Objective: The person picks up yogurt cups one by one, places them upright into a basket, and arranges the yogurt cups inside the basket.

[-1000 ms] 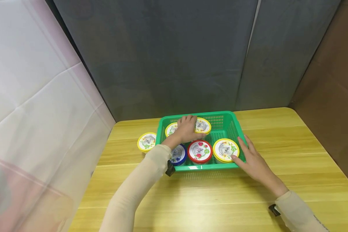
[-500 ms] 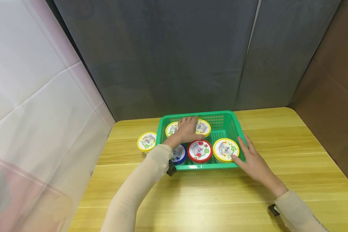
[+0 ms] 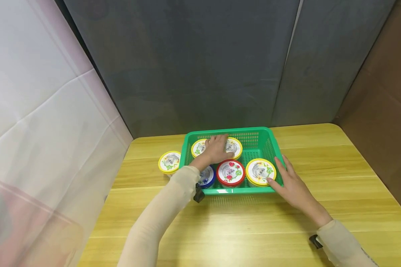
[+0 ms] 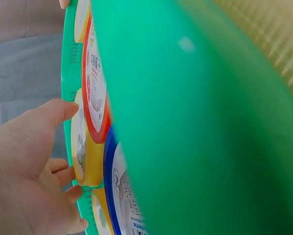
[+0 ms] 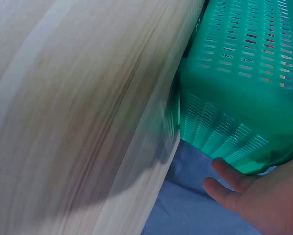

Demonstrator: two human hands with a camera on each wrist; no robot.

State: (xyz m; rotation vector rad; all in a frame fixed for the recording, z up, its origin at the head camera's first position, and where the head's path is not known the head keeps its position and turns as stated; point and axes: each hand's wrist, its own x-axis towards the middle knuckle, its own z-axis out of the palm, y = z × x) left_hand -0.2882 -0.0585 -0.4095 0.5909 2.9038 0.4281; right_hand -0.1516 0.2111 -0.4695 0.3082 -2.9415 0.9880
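Note:
My left hand (image 3: 216, 150) reaches into the green plastic basket (image 3: 250, 190) and grips a round yellow-lidded tub (image 3: 234, 147) in the back row. Its thumb (image 4: 63, 110) sits at that tub's lid edge, with the fingers round the other side. Another yellow-lidded tub (image 3: 198, 147) is partly hidden behind the hand. In front stand a blue-lidded tub (image 3: 207, 178), a red-lidded tub (image 3: 231, 173) and a yellow-lidded tub (image 3: 260, 172). My right hand (image 3: 295, 187) holds the basket's right side, thumb over the rim by the front-right tub and fingers outside the wall.
One more yellow-lidded tub (image 3: 169, 162) stands on the wooden table (image 3: 240, 230), just outside the basket's left wall. A grey curtain (image 3: 200, 66) hangs behind the table, a pale sheet (image 3: 53, 111) on the left and a brown panel (image 3: 381, 96) on the right.
The back-row tub in my left hand has tilted slightly and settled a little nearer the front, and the left hand has shifted very slightly. My right hand stays at the basket's side.

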